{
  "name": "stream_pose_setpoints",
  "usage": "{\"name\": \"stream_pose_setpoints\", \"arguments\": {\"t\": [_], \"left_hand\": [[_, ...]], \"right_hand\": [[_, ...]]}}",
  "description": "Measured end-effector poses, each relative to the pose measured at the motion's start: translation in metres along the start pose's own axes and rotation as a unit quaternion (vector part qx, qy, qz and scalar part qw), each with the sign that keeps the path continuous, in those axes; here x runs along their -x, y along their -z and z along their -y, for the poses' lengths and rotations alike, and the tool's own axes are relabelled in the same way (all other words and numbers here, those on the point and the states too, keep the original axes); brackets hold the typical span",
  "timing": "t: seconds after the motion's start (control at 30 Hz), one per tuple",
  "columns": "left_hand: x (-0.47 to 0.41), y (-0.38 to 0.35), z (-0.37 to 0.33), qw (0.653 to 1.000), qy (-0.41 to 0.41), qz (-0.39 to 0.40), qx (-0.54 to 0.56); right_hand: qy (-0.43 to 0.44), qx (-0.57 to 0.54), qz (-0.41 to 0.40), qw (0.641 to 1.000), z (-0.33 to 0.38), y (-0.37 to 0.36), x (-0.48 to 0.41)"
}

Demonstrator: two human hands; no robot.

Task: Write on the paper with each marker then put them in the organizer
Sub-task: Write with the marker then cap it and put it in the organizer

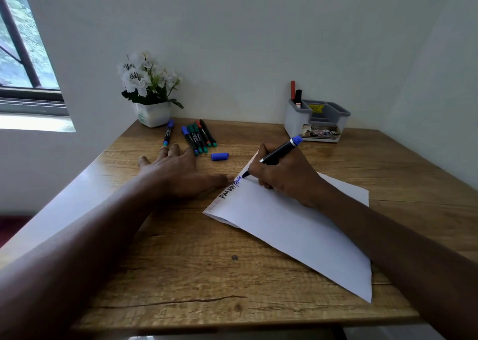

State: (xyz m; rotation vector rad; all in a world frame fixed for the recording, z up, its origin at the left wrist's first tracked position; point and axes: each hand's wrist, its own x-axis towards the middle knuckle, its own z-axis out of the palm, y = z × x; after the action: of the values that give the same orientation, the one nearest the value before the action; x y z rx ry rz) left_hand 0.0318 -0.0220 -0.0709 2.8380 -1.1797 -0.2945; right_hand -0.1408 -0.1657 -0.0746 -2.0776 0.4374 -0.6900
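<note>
the right hand (pixel 284 176) has its fingers curled tight around a blue marker (pixel 278 156), uncapped, its tip touching the paper (pixel 292 233) near the sheet's far left edge, where blue letters are forming. the barrel slants up and away toward the organizer, its blue end cap high. the left hand (pixel 176 170) lies flat and spread on the wooden desk (pixel 181 262), holding nothing, its thumb reaching to the paper's edge as if to steady it; its fingertips lie just short of the loose markers.

along that same edge of the sheet run a faint reddish word, then a bold black one, then the blue one in progress, so it looks like the third colour is being written now. the blue cap (pixel 219 156) lies on the desk between the hands, apart from the paper.

beyond the left hand, a single blue-capped marker (pixel 168 132) lies alone, and a cluster of four markers (pixel 199 136), blue, green and red among them, lies side by side next to it. these five look yet to be used.

the grey organizer (pixel 316 119) stands at the far right of the desk, with a red marker (pixel 292 90) and a black marker (pixel 298 97) upright in its left compartment. left to do, as i judge it: finish the blue word, recap, stow it, then the rest. a potted white flower (pixel 148 88) stands at the far left corner.
</note>
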Motion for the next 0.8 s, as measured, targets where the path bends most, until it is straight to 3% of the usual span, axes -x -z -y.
{"name": "stream_pose_setpoints", "arguments": {"t": [0.8], "left_hand": [[-0.0031, -0.0009, 0.0, 1.0, 0.004, -0.006, 0.005]], "right_hand": [[-0.011, 0.017, -0.025, 0.999, -0.0016, -0.0006, -0.0013]]}}
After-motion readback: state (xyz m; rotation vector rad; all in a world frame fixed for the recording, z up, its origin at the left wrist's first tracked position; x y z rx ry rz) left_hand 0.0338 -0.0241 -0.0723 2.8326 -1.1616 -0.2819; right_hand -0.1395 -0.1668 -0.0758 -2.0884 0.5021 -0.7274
